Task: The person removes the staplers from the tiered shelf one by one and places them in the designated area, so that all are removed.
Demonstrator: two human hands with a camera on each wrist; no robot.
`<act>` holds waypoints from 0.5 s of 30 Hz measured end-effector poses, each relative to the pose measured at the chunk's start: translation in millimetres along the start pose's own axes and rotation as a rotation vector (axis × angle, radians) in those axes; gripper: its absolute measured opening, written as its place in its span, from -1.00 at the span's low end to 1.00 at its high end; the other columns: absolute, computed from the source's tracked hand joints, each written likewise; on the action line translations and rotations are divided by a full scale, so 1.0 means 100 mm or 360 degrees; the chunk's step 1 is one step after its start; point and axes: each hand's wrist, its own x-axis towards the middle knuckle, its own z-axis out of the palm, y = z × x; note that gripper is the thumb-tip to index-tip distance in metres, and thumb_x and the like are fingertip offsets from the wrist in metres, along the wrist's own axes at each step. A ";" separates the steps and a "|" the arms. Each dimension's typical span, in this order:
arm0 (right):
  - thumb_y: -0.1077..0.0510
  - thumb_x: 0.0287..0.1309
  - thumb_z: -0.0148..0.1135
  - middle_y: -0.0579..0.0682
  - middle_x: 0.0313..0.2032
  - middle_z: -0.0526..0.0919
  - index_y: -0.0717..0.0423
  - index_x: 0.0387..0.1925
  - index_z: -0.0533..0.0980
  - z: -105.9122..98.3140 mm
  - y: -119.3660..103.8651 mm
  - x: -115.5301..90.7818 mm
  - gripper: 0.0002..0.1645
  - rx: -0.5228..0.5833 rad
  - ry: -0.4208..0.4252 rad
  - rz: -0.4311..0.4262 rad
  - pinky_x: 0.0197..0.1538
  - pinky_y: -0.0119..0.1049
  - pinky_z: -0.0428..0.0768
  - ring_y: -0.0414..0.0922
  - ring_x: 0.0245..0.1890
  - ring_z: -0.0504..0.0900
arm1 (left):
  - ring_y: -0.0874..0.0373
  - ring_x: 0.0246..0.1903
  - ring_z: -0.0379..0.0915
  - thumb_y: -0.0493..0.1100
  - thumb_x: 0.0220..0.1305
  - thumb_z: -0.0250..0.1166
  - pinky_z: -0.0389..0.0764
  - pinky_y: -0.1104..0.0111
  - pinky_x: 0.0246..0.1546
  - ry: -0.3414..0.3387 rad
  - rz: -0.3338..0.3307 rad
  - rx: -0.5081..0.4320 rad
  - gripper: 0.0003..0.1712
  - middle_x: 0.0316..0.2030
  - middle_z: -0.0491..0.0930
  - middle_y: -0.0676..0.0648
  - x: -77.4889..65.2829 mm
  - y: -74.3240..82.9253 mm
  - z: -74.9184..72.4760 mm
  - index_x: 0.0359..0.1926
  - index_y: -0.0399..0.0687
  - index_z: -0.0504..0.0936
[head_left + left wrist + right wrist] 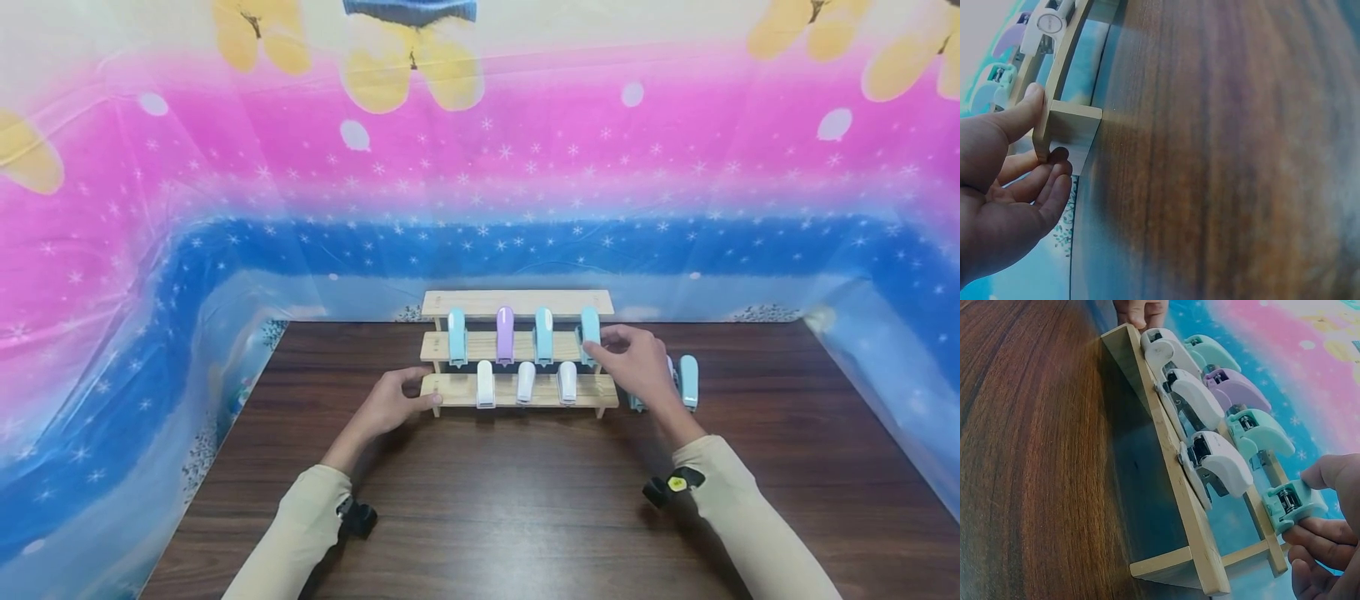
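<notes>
My right hand (636,363) pinches a teal stapler (1297,503) between thumb and fingers at the right end of the middle shelf. At the opposite end, my left hand (392,403) holds the lower shelf's left edge, thumb on top and fingers beneath, as the left wrist view shows. The wooden tiered rack (517,302) carries staplers on two levels. On the middle shelf stand a teal stapler (457,336), a purple stapler (505,333) and another teal stapler (543,335), left of the pinched one. Three white staplers, one of them at the right (567,383), sit on the lower shelf.
To the right of the rack, partly behind my right hand, a teal stapler (687,382) stands on the dark wooden table (510,517), with more teal and white pieces half hidden beside it. A patterned pink and blue cloth (525,167) hangs behind the table and along its sides.
</notes>
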 end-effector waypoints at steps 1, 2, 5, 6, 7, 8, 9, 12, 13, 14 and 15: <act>-0.33 0.22 0.35 0.13 -0.03 0.74 0.12 0.12 0.63 0.00 0.00 0.00 -0.30 0.0004 0.0001 0.0002 -0.01 0.03 0.63 0.08 -0.03 0.67 | -0.22 0.39 0.31 -0.08 0.30 0.46 0.36 -0.11 0.36 -0.0001 -0.0005 -0.0004 -0.31 0.33 0.48 -0.31 0.00 0.00 0.00 0.34 -0.31 0.50; -0.31 0.22 0.36 0.13 -0.04 0.74 0.13 0.12 0.63 0.00 0.00 0.00 -0.31 0.0010 0.0004 0.0004 -0.01 0.03 0.64 0.08 -0.03 0.68 | -0.21 0.39 0.30 -0.07 0.30 0.46 0.36 -0.11 0.36 -0.0002 -0.0007 -0.0001 -0.31 0.33 0.48 -0.31 0.00 0.00 0.00 0.34 -0.31 0.49; -0.29 0.22 0.37 0.13 -0.05 0.74 0.13 0.11 0.63 0.00 0.00 -0.01 -0.33 0.0021 0.0017 0.0010 -0.02 0.03 0.64 0.07 -0.04 0.68 | -0.21 0.39 0.30 -0.06 0.30 0.46 0.37 -0.11 0.35 -0.0003 -0.0017 -0.0009 -0.30 0.33 0.48 -0.31 0.00 0.00 0.00 0.35 -0.30 0.49; -0.29 0.21 0.38 0.13 -0.06 0.74 0.13 0.10 0.64 0.00 0.00 -0.01 -0.33 0.0024 0.0021 0.0010 -0.02 0.02 0.64 0.07 -0.05 0.68 | -0.21 0.39 0.31 -0.06 0.30 0.46 0.37 -0.11 0.35 -0.0003 -0.0018 -0.0009 -0.30 0.33 0.48 -0.31 0.00 -0.01 0.00 0.35 -0.30 0.49; -0.30 0.21 0.38 0.12 -0.06 0.74 0.13 0.09 0.64 0.00 0.00 -0.01 -0.33 0.0028 0.0028 0.0004 -0.02 0.02 0.64 0.07 -0.05 0.68 | -0.21 0.39 0.30 -0.06 0.30 0.46 0.37 -0.11 0.35 -0.0003 -0.0016 -0.0009 -0.30 0.33 0.48 -0.31 0.00 -0.01 0.00 0.35 -0.30 0.49; -0.29 0.21 0.38 0.12 -0.07 0.75 0.13 0.09 0.64 0.00 0.00 -0.01 -0.34 0.0029 0.0033 0.0000 -0.03 0.02 0.64 0.06 -0.05 0.68 | -0.21 0.39 0.30 -0.06 0.30 0.46 0.37 -0.11 0.35 -0.0006 -0.0013 -0.0008 -0.30 0.33 0.48 -0.30 0.00 -0.01 0.00 0.35 -0.30 0.49; -0.29 0.21 0.38 0.12 -0.07 0.75 0.13 0.09 0.64 0.00 0.01 -0.02 -0.34 0.0033 0.0038 -0.0002 -0.03 0.02 0.64 0.06 -0.06 0.68 | -0.21 0.40 0.30 -0.06 0.30 0.46 0.37 -0.11 0.35 -0.0007 -0.0010 -0.0008 -0.30 0.33 0.48 -0.30 0.00 -0.01 0.00 0.35 -0.30 0.49; -0.31 0.22 0.37 0.11 -0.07 0.75 0.12 0.08 0.65 -0.01 0.02 -0.03 -0.34 0.0021 0.0052 -0.0017 -0.05 0.01 0.64 0.05 -0.06 0.68 | -0.21 0.40 0.30 -0.06 0.30 0.46 0.37 -0.11 0.35 -0.0007 0.0000 -0.0005 -0.31 0.33 0.48 -0.30 0.00 -0.01 -0.01 0.35 -0.30 0.49; -0.31 0.22 0.36 0.11 -0.08 0.75 0.11 0.08 0.65 -0.02 0.02 -0.04 -0.34 0.0011 0.0060 -0.0022 -0.06 0.02 0.64 0.06 -0.07 0.68 | -0.20 0.39 0.30 -0.07 0.30 0.46 0.37 -0.11 0.35 -0.0007 0.0002 -0.0005 -0.31 0.33 0.48 -0.31 0.00 -0.01 0.00 0.35 -0.30 0.50; -0.31 0.22 0.36 0.11 -0.08 0.75 0.11 0.08 0.65 -0.03 0.02 -0.05 -0.35 0.0001 0.0067 -0.0019 -0.07 0.01 0.64 0.05 -0.07 0.68 | -0.20 0.39 0.31 -0.07 0.30 0.46 0.38 -0.11 0.34 -0.0006 0.0002 -0.0005 -0.31 0.33 0.48 -0.30 0.00 -0.01 0.00 0.34 -0.30 0.50; -0.31 0.22 0.36 0.11 -0.08 0.75 0.10 0.08 0.65 -0.04 0.02 -0.05 -0.35 -0.0009 0.0072 -0.0018 -0.07 0.02 0.64 0.05 -0.07 0.68 | -0.20 0.38 0.32 -0.07 0.30 0.46 0.39 -0.10 0.34 -0.0006 0.0002 -0.0003 -0.31 0.33 0.48 -0.30 0.00 -0.01 0.00 0.34 -0.30 0.50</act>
